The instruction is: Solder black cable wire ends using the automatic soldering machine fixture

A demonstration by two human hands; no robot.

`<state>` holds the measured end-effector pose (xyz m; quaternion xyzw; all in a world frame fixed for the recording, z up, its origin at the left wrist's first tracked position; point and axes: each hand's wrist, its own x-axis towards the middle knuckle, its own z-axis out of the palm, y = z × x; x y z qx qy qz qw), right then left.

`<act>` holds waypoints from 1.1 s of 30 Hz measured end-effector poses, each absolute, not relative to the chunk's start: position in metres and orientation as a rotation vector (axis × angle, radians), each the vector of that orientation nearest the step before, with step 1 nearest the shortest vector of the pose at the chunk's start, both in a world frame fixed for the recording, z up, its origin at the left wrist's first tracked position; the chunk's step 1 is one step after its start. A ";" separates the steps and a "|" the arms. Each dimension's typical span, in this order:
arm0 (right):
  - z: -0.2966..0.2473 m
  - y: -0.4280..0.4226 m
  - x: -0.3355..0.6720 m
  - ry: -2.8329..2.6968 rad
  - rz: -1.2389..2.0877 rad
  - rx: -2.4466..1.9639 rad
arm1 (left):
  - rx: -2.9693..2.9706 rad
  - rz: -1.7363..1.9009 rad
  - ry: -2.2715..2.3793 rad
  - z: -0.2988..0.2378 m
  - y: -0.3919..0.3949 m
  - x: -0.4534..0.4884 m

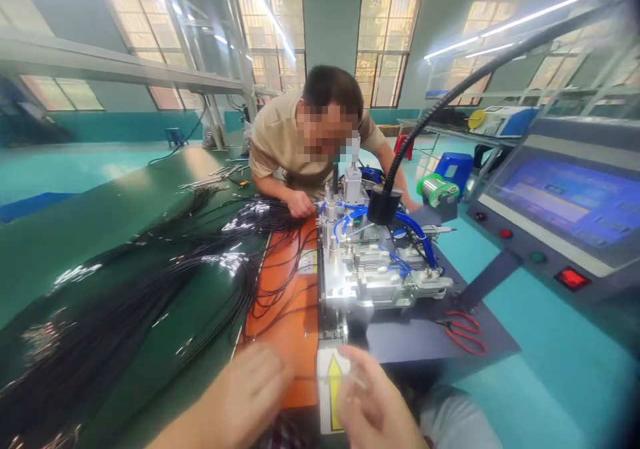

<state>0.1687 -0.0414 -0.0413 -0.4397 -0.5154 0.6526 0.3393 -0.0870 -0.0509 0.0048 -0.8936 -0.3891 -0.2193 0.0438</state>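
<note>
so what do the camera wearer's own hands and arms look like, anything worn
No glove shows on the left hand or the right hand. No sleeve or wristband shows on the visible left forearm. Blur hides finer detail.

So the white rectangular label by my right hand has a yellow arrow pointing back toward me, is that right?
Not quite: the yellow arrow points away from you, toward the silver metal machine, as the head view shows. The white rectangular label is indeed by your right hand.
</note>
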 end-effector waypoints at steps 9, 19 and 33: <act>-0.033 -0.031 0.162 -1.341 1.798 -1.171 | -2.321 -0.851 -1.794 -0.020 -0.021 -0.143; -0.022 -0.026 0.168 -1.308 1.832 -1.195 | -2.408 -0.881 -2.028 -0.032 -0.004 -0.120; -0.005 -0.011 0.172 -1.174 1.702 -1.119 | -2.986 -1.254 -2.283 0.008 -0.025 -0.020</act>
